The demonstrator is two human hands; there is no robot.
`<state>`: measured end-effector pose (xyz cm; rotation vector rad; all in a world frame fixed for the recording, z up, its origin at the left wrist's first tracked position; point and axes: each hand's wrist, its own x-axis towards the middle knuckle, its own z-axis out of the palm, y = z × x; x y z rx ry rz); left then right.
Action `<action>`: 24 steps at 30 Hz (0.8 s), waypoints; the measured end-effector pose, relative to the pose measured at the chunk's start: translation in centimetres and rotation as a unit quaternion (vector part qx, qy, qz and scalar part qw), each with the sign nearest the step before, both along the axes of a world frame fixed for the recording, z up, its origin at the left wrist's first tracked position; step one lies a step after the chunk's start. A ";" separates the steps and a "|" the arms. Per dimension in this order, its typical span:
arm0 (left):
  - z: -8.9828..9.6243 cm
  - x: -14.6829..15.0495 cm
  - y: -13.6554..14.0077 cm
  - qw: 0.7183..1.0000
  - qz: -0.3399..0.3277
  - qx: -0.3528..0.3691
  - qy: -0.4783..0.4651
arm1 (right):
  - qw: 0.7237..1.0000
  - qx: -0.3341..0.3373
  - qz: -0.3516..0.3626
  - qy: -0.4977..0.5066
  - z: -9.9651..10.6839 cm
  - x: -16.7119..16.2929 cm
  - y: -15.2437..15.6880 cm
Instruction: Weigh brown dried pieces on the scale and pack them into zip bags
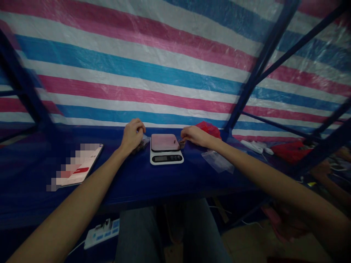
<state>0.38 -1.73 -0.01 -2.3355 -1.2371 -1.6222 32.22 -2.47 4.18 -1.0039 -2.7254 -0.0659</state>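
A white kitchen scale (166, 149) with a shiny pinkish top stands on the blue table between my hands. On its plate, near the right edge, lies a tiny dark piece (174, 142) too small to name. Left of the scale, my left hand (133, 134) is closed, its curled fingers at a clear plastic bag (143, 143) with dark contents. My right hand (195, 135) pinches a small clear bag (181, 143) close to the scale's right edge; what is inside it is blurred. The fingertips of both hands are partly hidden.
Flat clear bags (218, 160) and a red plastic bag (208, 128) lie to the right. A phone or tablet (79, 170) rests at left. Blue metal posts (253, 71) frame the striped sheet behind. Below is a power strip (102, 233); another person's hand (320, 170) shows far right.
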 end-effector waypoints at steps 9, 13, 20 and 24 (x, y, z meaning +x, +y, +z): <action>0.1 0.3 -0.5 1.000 -0.003 -0.006 0.012 | 0.995 -0.019 -0.015 0.093 -0.2 -1.5 0.3; 0.1 0.3 -0.5 1.000 -0.002 -0.008 0.017 | 0.998 0.004 0.005 0.058 -0.7 -3.2 0.6; -0.1 0.2 -0.2 1.000 0.004 -0.012 0.015 | 0.999 0.005 -0.023 0.046 -0.3 -2.7 1.0; 0.1 0.4 -0.4 1.000 0.004 -0.009 0.018 | 0.994 -0.016 -0.016 0.108 0.6 -0.5 1.4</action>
